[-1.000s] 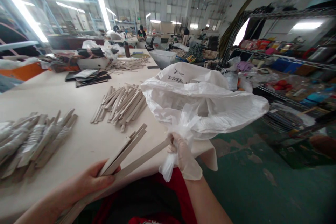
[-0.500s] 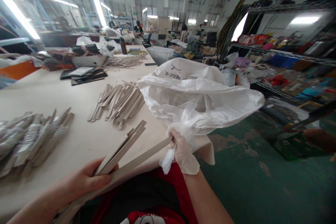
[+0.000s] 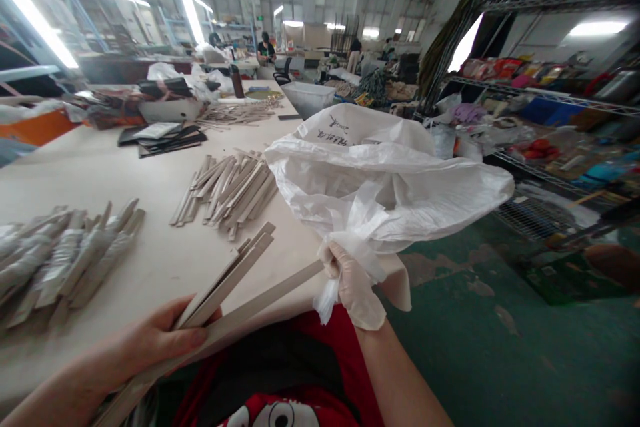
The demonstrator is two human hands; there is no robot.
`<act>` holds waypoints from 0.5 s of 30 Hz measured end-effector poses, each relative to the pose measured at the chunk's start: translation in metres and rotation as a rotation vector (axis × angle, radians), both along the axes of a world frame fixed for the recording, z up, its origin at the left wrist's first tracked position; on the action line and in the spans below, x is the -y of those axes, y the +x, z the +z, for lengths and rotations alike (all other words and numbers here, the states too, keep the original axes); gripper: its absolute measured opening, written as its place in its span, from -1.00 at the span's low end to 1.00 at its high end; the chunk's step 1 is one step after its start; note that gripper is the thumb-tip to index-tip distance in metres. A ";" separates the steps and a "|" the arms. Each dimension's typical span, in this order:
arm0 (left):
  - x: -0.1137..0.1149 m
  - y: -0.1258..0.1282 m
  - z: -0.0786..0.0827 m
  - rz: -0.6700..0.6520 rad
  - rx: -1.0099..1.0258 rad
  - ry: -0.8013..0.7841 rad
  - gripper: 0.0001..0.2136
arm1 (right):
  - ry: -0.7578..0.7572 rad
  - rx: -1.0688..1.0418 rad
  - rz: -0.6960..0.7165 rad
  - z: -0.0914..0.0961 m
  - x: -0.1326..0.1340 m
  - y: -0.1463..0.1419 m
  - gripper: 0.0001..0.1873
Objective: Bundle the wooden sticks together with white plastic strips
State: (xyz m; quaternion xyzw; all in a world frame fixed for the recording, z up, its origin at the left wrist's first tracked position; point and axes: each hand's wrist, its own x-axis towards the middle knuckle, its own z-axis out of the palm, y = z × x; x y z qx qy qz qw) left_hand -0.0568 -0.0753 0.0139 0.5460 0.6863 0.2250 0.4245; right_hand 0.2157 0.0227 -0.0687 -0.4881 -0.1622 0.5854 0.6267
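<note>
My bare left hand (image 3: 165, 333) is closed round several flat beige strips (image 3: 235, 283), which slant up and right over the table edge. One longer strip (image 3: 280, 290) runs from beneath that hand to the fingertips of my right hand (image 3: 353, 283). That hand, in a pale thin glove, is closed on translucent plastic film (image 3: 327, 303), whose tail hangs below the fingers. Whether it also pinches the strip's end, I cannot tell. Just behind it, a big white plastic bag (image 3: 400, 220) with black handwriting gapes at the table corner.
A loose pile of strips (image 3: 230, 190) lies mid-table (image 3: 165, 260); film-wrapped bundles (image 3: 65, 257) lie at the left. Farther back are dark flat pieces (image 3: 160, 140), a bottle (image 3: 237, 82) and a white bin (image 3: 310, 99). Loaded wire shelves (image 3: 550, 100) stand right. People work in the distance.
The view has shifted slightly. My right hand has moved a little to the right with the film, and the strips in my left hand sit slightly lower and further left.
</note>
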 end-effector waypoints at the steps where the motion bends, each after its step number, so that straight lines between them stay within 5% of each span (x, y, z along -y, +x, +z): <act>1: -0.003 -0.003 0.001 -0.051 0.056 -0.055 -0.66 | 0.014 0.011 -0.001 -0.001 0.000 0.000 -0.74; 15: -0.003 -0.019 -0.015 -0.083 0.096 -0.020 -0.77 | 0.007 0.028 0.081 0.007 0.007 0.002 -0.77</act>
